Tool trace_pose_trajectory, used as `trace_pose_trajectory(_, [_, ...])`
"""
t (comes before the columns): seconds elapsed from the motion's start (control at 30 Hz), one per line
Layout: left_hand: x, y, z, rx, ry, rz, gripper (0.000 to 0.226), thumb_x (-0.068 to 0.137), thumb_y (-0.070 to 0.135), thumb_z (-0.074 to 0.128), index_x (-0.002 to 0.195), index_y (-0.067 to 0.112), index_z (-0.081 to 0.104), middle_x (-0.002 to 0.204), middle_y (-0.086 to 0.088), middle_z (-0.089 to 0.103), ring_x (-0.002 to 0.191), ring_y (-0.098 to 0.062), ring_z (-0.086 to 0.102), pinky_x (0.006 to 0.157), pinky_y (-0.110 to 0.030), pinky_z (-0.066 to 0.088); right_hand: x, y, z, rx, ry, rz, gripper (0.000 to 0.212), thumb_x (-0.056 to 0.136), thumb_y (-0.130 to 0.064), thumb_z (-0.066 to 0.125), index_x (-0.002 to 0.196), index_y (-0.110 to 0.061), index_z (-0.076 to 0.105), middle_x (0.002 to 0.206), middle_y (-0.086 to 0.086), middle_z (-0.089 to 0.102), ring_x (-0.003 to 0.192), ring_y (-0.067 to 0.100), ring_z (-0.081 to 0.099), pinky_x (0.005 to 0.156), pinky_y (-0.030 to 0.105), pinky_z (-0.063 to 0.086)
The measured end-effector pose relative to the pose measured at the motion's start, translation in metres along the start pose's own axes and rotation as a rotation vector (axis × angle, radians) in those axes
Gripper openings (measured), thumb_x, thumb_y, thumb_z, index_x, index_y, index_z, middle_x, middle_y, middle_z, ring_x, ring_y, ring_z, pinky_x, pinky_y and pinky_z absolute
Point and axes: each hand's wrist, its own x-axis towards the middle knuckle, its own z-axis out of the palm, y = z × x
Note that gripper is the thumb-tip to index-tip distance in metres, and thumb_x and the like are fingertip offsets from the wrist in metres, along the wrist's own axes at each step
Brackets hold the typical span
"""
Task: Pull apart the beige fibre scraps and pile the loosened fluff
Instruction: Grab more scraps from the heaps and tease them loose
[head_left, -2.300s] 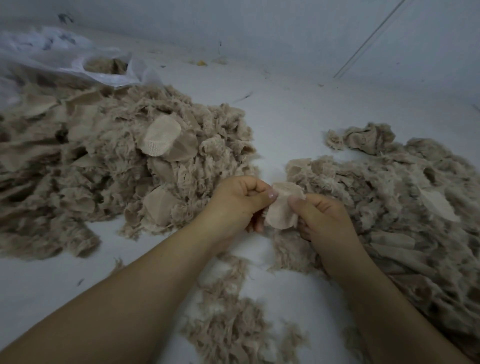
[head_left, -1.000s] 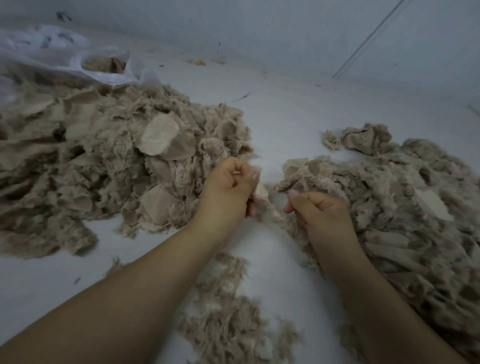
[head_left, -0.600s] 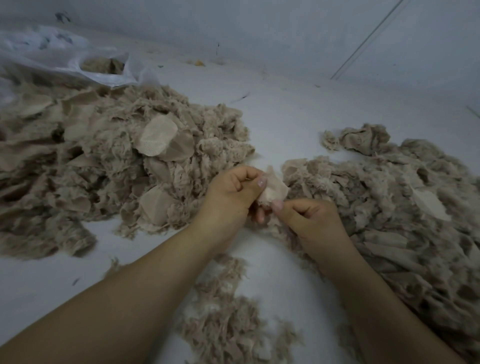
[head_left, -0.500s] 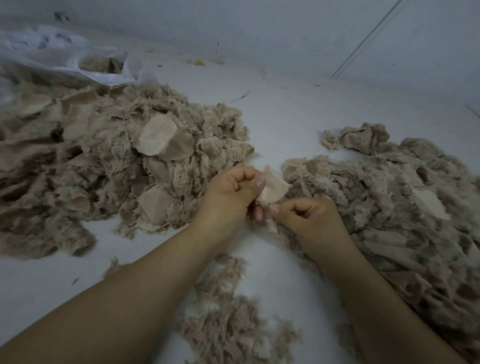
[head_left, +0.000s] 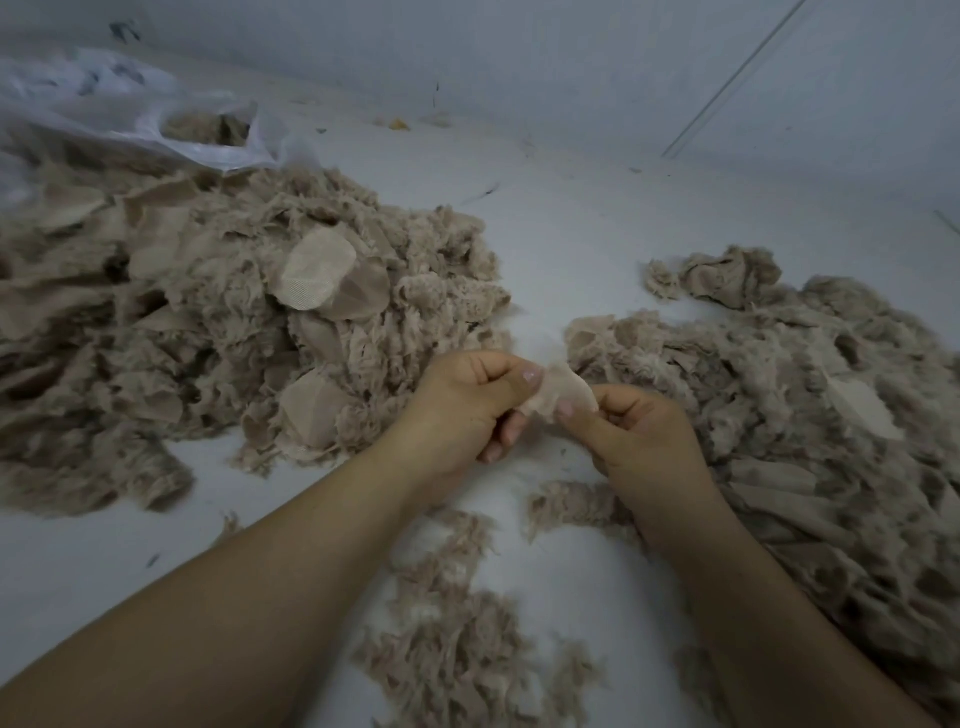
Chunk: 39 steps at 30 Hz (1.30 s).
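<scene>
- Head view: both forearms are cut off at the bottom edge.
- Left hand (head_left: 467, 400) and right hand (head_left: 636, 434) each pinch the small beige fibre scrap (head_left: 563, 392), grip clamped, above bare white floor (head_left: 571, 249) between two beige fluff heaps (head_left: 208, 332).
- Clear plastic bag (head_left: 130, 114), far left, holds more fibre.

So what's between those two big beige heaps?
In the head view: bare white floor farther back; nearer, both hands, left hand and right hand, pinching one scrap.
</scene>
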Motion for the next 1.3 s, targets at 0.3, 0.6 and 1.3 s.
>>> trace_pose_trajectory(0.3, [0.001, -0.001, -0.002, 0.119, -0.023, 0.01, 0.024, 0.1, 0.013, 0.052, 0.078, 0.013, 0.063, 0.048, -0.006, 0.049, 0.041, -0.017, 0.037, 0.038, -0.019, 0.031, -0.001, -0.005, 0.0, 0.152, -0.036, 0.042, 0.023, 0.086, -0.031, 0.069, 0.066, -0.023, 0.075, 0.05, -0.007, 0.049, 0.039, 0.002, 0.035, 0.039, 0.014, 0.03])
trace_pose_trajectory(0.6, [-0.001, 0.0, -0.007, 0.211, -0.113, -0.038, 0.036, 0.098, 0.026, 0.056, 0.077, -0.003, 0.057, 0.041, -0.006, 0.042, 0.031, -0.016, 0.028, 0.037, -0.018, 0.023, -0.001, -0.002, 0.001, 0.013, 0.115, 0.018, 0.022, 0.088, -0.017, 0.072, 0.066, -0.016, 0.07, 0.048, -0.009, 0.048, 0.039, -0.001, 0.034, 0.04, 0.013, 0.031])
trace_pose_trajectory(1.3, [0.013, 0.007, -0.008, -0.317, 0.268, 0.272, 0.066, 0.097, -0.001, 0.051, 0.149, 0.027, 0.023, 0.117, -0.014, 0.063, 0.082, -0.027, 0.069, 0.061, -0.034, 0.055, 0.005, 0.006, -0.001, 0.089, 0.217, 0.096, 0.037, 0.101, -0.026, 0.054, 0.071, -0.021, 0.075, 0.046, -0.008, 0.029, 0.041, 0.007, 0.023, 0.04, 0.019, 0.023])
